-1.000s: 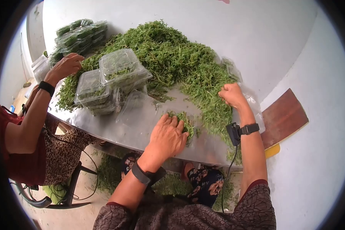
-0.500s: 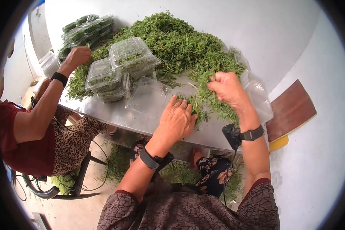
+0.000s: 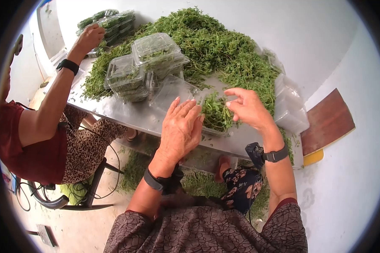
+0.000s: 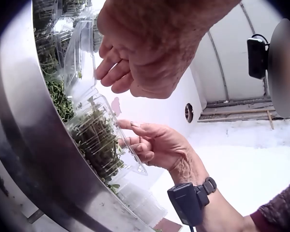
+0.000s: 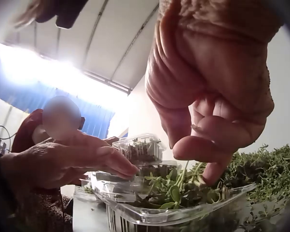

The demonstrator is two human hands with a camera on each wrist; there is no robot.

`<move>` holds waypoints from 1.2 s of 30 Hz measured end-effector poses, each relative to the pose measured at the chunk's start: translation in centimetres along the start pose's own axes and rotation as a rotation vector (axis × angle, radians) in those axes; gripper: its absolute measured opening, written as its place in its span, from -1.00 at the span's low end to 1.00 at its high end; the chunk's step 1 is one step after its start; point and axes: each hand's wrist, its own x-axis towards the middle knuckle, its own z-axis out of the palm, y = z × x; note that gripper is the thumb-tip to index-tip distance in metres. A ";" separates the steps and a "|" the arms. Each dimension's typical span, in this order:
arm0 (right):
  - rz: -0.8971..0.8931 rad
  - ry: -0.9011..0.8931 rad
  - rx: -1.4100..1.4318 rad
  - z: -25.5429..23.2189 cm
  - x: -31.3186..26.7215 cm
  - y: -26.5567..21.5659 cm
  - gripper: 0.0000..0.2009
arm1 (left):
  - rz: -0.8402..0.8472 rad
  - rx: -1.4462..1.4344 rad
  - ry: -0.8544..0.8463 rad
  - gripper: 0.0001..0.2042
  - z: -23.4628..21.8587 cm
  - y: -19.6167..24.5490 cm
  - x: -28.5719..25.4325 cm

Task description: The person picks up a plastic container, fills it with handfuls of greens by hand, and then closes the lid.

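A clear plastic clamshell box sits open near the table's front edge, filled with leafy green sprigs. At its left side is my left hand, its fingers straight and held together, with nothing in its grasp. My right hand hovers at the box's right side, index finger and thumb apart and the other fingers loosely bent. In the right wrist view, its fingertips reach down to the stems at the top of the greens. The box's lid lies toward the back left.
A large heap of greens covers the table's back. Filled boxes are stacked to the left, with more behind. Empty nested boxes stand at right, near a brown board. Another person's hand reaches over at left.
My right hand has brought a bunch of greens from the heap to the box and loosened its fingers. My left hand has lifted off the greens and straightened. The other person's hand moved back.
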 end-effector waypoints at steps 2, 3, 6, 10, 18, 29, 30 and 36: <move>0.003 0.012 -0.006 -0.2 -0.1 0.6 -0.62 | 0.020 -0.002 -0.030 -0.75 0.1 -0.3 -0.1; 0.008 0.027 -0.009 -0.2 -0.2 1.0 -0.64 | 0.019 -0.001 -0.027 -0.75 0.1 -0.3 -0.1; 0.008 0.010 -0.060 -0.4 -0.5 1.6 -0.72 | 0.040 -0.014 -0.041 -0.73 0.2 -0.1 0.1; 0.033 0.058 -0.036 0.1 -1.0 2.4 -0.80 | 0.063 -0.043 -0.111 -0.71 0.5 0.7 0.8; -0.156 0.105 -0.196 0.9 -1.9 3.8 -0.85 | 0.130 0.015 -0.250 -0.68 2.5 1.1 1.6; -0.263 0.251 -0.243 0.4 -2.7 4.1 -0.86 | 0.042 -0.033 -0.137 -0.74 1.9 0.5 1.8; -0.339 0.281 -0.255 0.5 -2.6 4.4 -0.85 | 0.042 -0.033 -0.139 -0.74 1.8 0.1 1.6; -0.367 0.336 -0.379 1.7 -3.0 2.3 -0.82 | -0.007 -0.041 -0.093 -0.80 1.6 -0.6 0.6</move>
